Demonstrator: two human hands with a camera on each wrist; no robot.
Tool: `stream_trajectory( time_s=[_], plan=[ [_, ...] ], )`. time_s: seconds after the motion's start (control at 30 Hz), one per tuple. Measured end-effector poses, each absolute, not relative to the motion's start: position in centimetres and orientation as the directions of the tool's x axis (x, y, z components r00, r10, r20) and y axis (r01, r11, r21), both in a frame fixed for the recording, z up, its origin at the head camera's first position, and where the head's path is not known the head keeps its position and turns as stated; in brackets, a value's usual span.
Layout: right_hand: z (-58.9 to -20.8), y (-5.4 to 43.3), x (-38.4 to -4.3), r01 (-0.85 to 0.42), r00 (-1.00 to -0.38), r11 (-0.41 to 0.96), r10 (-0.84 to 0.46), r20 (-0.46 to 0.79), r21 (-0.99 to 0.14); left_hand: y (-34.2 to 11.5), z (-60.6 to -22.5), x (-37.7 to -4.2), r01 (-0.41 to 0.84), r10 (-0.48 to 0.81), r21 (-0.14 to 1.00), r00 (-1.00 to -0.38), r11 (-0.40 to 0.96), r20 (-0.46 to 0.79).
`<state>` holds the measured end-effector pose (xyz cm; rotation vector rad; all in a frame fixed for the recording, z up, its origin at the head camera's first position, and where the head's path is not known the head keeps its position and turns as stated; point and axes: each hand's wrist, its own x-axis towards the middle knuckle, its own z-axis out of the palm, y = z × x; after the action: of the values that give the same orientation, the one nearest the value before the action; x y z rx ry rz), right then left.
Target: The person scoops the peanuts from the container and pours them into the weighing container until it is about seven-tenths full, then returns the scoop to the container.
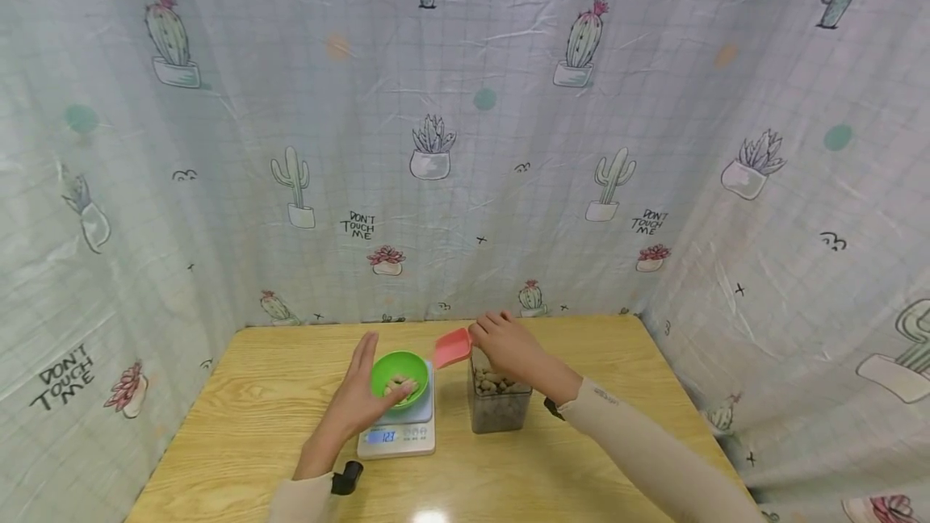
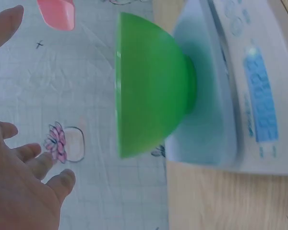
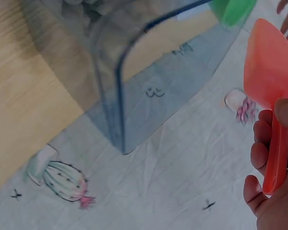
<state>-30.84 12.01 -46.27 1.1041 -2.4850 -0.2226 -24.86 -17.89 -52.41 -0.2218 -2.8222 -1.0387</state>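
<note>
My right hand (image 1: 508, 349) grips the handle of a red plastic scoop (image 1: 454, 347) above the far side of a clear box (image 1: 498, 414). Nothing shows in the scoop's pan. Light-brown pieces that look like unshelled peanuts (image 1: 492, 382) lie in the box. To the left, a green bowl (image 1: 411, 358) holds a few similar pieces and stands on a white kitchen scale (image 1: 395, 441) with its display lit. My left hand (image 1: 363, 398) hovers beside the bowl with fingers extended, thumb over its near rim. The left wrist view shows that hand (image 2: 24, 177) apart from the bowl (image 2: 149, 86).
All this stands on a light wooden table (image 1: 581, 458). A curtain (image 1: 465, 208) printed with cacti hangs behind the table and along both sides. A dark wrist device (image 1: 347, 478) sits at the left sleeve, and a similar one shows at the right.
</note>
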Motion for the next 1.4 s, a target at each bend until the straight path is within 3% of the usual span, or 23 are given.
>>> stream_trajectory(
  time_s=[0.2,0.47,0.83,1.07,1.4],
  plan=[
    [-46.3,14.2,-30.2,-0.652,-0.65,0.732,-0.674,0.351,0.198,-17.0,-52.1,-25.0,0.235,0.124,0.706,-0.971,0.668,0.206],
    [-46.3,16.8,-29.2,-0.663,-0.634,0.74,-0.636,0.44,0.115,-14.7,-51.2,-25.5,0.273,0.158,0.755,-0.962,0.597,0.222],
    [-46.6,19.6,-28.9,-0.65,-0.6,0.733,-0.656,0.459,0.198,-9.7,-50.5,-25.5,0.359,0.3,0.755,-0.928,0.55,0.222],
    [-46.3,20.3,-29.0,-0.639,-0.578,0.713,-0.693,0.43,0.29,-6.7,-51.9,-26.7,0.351,0.369,0.74,-0.917,0.574,0.148],
    [-45.5,19.6,-29.1,-0.637,-0.547,0.613,-0.787,0.286,0.467,-4.6,-54.2,-28.3,0.288,0.401,0.768,-0.915,0.573,0.044]
  ],
)
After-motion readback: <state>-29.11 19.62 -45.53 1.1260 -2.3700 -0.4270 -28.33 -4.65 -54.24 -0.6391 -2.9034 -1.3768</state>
